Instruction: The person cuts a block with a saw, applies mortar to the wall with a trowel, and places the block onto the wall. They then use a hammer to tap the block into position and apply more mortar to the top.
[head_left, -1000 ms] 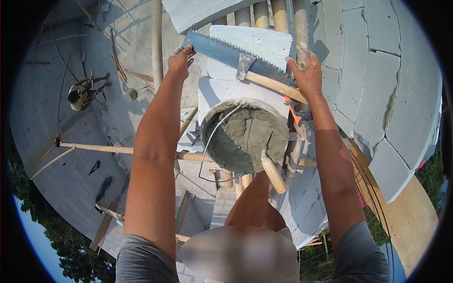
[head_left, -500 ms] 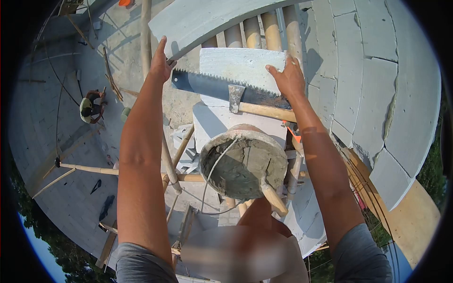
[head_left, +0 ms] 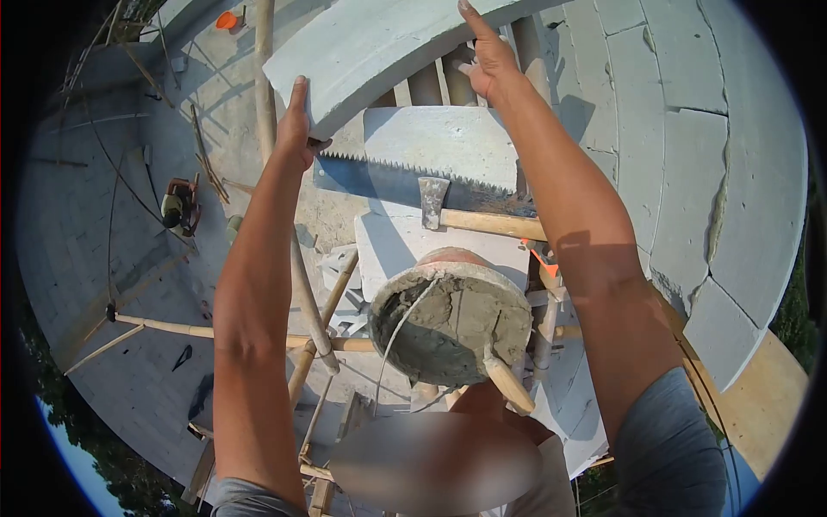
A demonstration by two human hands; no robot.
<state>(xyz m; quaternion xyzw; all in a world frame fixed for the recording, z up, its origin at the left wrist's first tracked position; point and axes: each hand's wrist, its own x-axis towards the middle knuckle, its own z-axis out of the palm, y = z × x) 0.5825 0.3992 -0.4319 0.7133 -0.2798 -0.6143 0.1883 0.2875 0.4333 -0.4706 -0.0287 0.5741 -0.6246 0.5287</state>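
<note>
Grey concrete block (head_left: 370,43) was held up at the top of the view, the left hand (head_left: 297,121) gripping its near corner and the right hand (head_left: 491,60) clasping its far edge, fingers stretched, probably 1 hand per end to balance the weight. Below, a saw (head_left: 405,177) and hatchet (head_left: 435,202) lay on another block (head_left: 448,138) beside a mortar bucket (head_left: 452,323). No writing was legible.

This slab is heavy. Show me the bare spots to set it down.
Bare: the wall top on the right, and the pale block past the saw. Crowded: saw, hatchet and mortar bucket, nearer you than the slab.
</note>
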